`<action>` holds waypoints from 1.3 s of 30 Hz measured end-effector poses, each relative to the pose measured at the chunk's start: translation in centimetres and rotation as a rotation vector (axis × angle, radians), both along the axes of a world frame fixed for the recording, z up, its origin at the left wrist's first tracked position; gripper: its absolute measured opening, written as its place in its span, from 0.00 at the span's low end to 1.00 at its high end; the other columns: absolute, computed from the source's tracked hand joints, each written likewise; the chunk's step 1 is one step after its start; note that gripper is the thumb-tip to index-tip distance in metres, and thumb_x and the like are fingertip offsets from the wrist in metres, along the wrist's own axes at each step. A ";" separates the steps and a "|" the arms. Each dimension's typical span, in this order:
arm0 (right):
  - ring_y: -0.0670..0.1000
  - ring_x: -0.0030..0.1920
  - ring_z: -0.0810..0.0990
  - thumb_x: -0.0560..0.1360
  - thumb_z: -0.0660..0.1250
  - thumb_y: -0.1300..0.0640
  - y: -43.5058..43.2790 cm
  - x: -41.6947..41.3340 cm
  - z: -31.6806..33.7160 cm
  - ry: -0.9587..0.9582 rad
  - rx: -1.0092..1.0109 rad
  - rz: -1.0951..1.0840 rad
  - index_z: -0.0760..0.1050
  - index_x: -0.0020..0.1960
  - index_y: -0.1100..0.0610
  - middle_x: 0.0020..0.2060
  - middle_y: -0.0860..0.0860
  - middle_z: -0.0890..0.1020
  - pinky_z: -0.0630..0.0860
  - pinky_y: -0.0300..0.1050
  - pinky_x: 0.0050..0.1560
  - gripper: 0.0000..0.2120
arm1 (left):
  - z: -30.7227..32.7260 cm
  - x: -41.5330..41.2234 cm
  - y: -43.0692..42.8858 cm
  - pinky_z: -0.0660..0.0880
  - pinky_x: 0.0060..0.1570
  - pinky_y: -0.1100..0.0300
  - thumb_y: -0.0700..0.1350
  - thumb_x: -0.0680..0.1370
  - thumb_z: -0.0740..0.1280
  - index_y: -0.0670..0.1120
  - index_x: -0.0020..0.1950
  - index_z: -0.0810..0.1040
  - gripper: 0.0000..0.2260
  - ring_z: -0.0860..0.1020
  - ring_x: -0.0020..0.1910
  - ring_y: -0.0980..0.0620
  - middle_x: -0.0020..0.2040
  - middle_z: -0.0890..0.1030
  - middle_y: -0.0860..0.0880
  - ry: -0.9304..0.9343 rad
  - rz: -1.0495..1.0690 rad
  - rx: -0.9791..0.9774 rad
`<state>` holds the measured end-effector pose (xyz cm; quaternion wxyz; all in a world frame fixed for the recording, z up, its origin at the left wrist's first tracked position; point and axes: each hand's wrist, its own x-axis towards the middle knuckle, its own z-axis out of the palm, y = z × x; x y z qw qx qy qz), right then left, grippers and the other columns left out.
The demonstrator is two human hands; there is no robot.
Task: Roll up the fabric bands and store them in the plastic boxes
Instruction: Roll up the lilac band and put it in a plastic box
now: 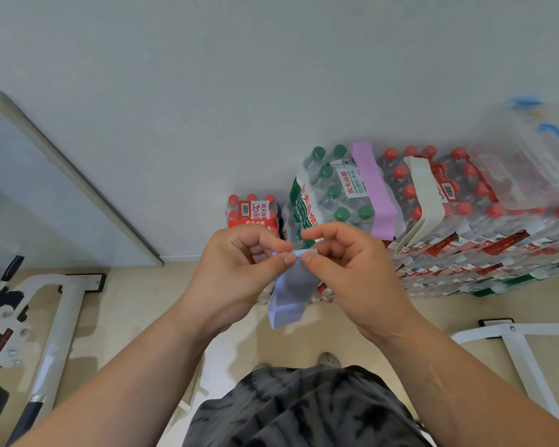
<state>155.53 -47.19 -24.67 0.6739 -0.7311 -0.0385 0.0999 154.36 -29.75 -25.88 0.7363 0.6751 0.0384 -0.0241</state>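
While left hand (236,269) and right hand (352,272) fingers pinch blue band (291,295) (top edge), rest hanging.

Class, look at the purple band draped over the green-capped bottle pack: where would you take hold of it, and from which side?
I'd pinch the purple band at its near end, which hangs over the front edge of the bottle pack. Come from the front: that end is free, while the rest lies flat on the wrap.
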 end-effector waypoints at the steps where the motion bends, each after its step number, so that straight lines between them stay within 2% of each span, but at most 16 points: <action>1: 0.43 0.36 0.80 0.75 0.72 0.67 0.0 0.0 0.0 0.019 0.000 0.007 0.82 0.49 0.56 0.34 0.46 0.83 0.75 0.35 0.39 0.08 | 0.1 0.0 0.1 0.78 0.50 0.36 0.32 0.73 0.73 0.42 0.42 0.83 0.06 0.79 0.47 0.27 0.43 0.83 0.32 -0.004 -0.015 -0.005; 3: 0.45 0.38 0.82 0.75 0.73 0.65 -0.1 0.0 0.0 0.044 -0.003 0.031 0.82 0.47 0.57 0.36 0.49 0.85 0.76 0.35 0.39 0.04 | 0.1 0.2 0.4 0.78 0.49 0.36 0.33 0.72 0.74 0.41 0.42 0.83 0.05 0.79 0.45 0.26 0.43 0.82 0.30 0.006 -0.047 -0.006; 5: 0.46 0.39 0.82 0.75 0.72 0.66 -0.2 0.1 -0.1 0.031 -0.020 0.035 0.82 0.45 0.57 0.37 0.50 0.85 0.76 0.37 0.40 0.05 | 0.1 0.5 0.5 0.78 0.46 0.41 0.32 0.72 0.75 0.42 0.44 0.84 0.06 0.80 0.38 0.35 0.41 0.82 0.31 0.042 -0.058 0.008; 7: 0.46 0.40 0.82 0.75 0.72 0.67 -0.3 0.2 -0.1 0.009 -0.027 0.029 0.82 0.45 0.57 0.37 0.50 0.85 0.77 0.37 0.41 0.06 | -0.1 0.6 0.6 0.76 0.43 0.47 0.32 0.74 0.73 0.43 0.44 0.84 0.06 0.79 0.36 0.43 0.39 0.82 0.33 0.066 -0.058 0.041; 10: 0.46 0.39 0.80 0.75 0.71 0.69 -0.2 0.3 -0.1 -0.003 -0.023 0.018 0.82 0.43 0.57 0.36 0.49 0.84 0.76 0.37 0.40 0.08 | -0.2 0.6 0.3 0.78 0.42 0.46 0.33 0.75 0.73 0.42 0.44 0.85 0.05 0.81 0.37 0.44 0.38 0.84 0.36 0.046 -0.049 0.060; 11: 0.46 0.38 0.80 0.75 0.71 0.69 -0.3 0.3 -0.1 -0.002 -0.022 0.013 0.82 0.42 0.56 0.36 0.49 0.84 0.75 0.36 0.40 0.09 | -0.1 0.5 0.1 0.79 0.43 0.45 0.33 0.75 0.73 0.41 0.44 0.84 0.04 0.82 0.38 0.42 0.39 0.85 0.37 0.027 -0.046 0.051; 13: 0.45 0.37 0.79 0.74 0.71 0.71 -0.3 0.4 -0.1 -0.004 -0.010 0.005 0.82 0.40 0.56 0.34 0.49 0.83 0.75 0.36 0.38 0.11 | 0.0 0.4 -0.3 0.78 0.44 0.36 0.34 0.75 0.74 0.39 0.44 0.84 0.02 0.82 0.41 0.32 0.41 0.84 0.35 -0.006 -0.050 0.019; 15: 0.45 0.36 0.79 0.73 0.70 0.71 -0.3 0.4 -0.1 -0.003 -0.003 -0.001 0.83 0.39 0.55 0.33 0.50 0.83 0.75 0.36 0.38 0.13 | -0.1 0.3 -0.5 0.75 0.40 0.29 0.37 0.73 0.74 0.40 0.42 0.83 0.02 0.77 0.40 0.24 0.41 0.82 0.30 -0.011 -0.027 -0.013; 18: 0.48 0.36 0.78 0.73 0.71 0.72 -0.3 0.3 -0.3 0.024 0.012 -0.003 0.83 0.40 0.57 0.35 0.56 0.83 0.75 0.38 0.37 0.11 | -0.4 0.4 -0.6 0.72 0.39 0.25 0.38 0.72 0.74 0.41 0.41 0.83 0.02 0.75 0.38 0.20 0.41 0.79 0.26 -0.019 -0.011 -0.028; 20: 0.48 0.36 0.78 0.74 0.72 0.70 -0.3 0.3 -0.4 0.035 0.026 -0.001 0.83 0.42 0.58 0.34 0.56 0.82 0.74 0.38 0.36 0.08 | -0.3 0.5 -0.4 0.73 0.42 0.25 0.38 0.72 0.74 0.42 0.41 0.83 0.01 0.76 0.41 0.20 0.42 0.80 0.27 -0.026 -0.018 -0.027; 23: 0.46 0.34 0.79 0.74 0.72 0.68 -0.2 0.3 -0.2 0.049 0.041 -0.010 0.83 0.43 0.60 0.34 0.53 0.83 0.74 0.37 0.35 0.05 | -0.2 0.6 -0.1 0.76 0.46 0.30 0.40 0.73 0.73 0.46 0.41 0.85 0.02 0.78 0.45 0.25 0.42 0.83 0.33 -0.039 -0.042 0.003; 26: 0.45 0.35 0.79 0.75 0.71 0.69 -0.1 0.4 0.0 0.059 0.045 -0.020 0.82 0.43 0.60 0.34 0.52 0.83 0.74 0.36 0.35 0.06 | -0.2 0.6 0.0 0.77 0.45 0.34 0.39 0.75 0.73 0.46 0.43 0.85 0.03 0.80 0.43 0.28 0.41 0.84 0.34 -0.017 -0.071 -0.003; 29: 0.45 0.35 0.79 0.74 0.70 0.70 0.0 0.4 0.4 0.056 0.043 -0.036 0.82 0.42 0.58 0.33 0.49 0.82 0.75 0.36 0.35 0.09 | -0.3 0.6 0.0 0.80 0.41 0.51 0.34 0.76 0.71 0.41 0.44 0.85 0.04 0.84 0.39 0.43 0.40 0.85 0.36 0.009 -0.062 -0.036; 31: 0.46 0.37 0.80 0.74 0.70 0.71 0.1 0.5 0.6 0.067 0.052 -0.040 0.83 0.40 0.56 0.34 0.50 0.83 0.76 0.38 0.36 0.11 | -0.3 0.5 -0.1 0.79 0.41 0.55 0.34 0.75 0.72 0.41 0.44 0.85 0.04 0.84 0.40 0.46 0.41 0.85 0.36 0.010 -0.063 -0.049; 35: 0.47 0.36 0.80 0.73 0.70 0.72 0.3 0.5 0.7 0.100 0.064 -0.049 0.84 0.37 0.52 0.34 0.50 0.84 0.76 0.38 0.36 0.16 | -0.2 0.5 0.1 0.79 0.46 0.49 0.38 0.73 0.72 0.42 0.44 0.86 0.03 0.83 0.42 0.43 0.42 0.86 0.38 -0.007 -0.058 -0.033; 39: 0.45 0.38 0.80 0.74 0.70 0.71 0.3 0.4 0.7 0.089 0.048 -0.044 0.84 0.38 0.52 0.34 0.48 0.84 0.76 0.36 0.38 0.16 | 0.1 0.4 0.3 0.79 0.44 0.47 0.38 0.74 0.72 0.45 0.44 0.86 0.04 0.82 0.40 0.43 0.41 0.86 0.39 -0.005 -0.068 -0.026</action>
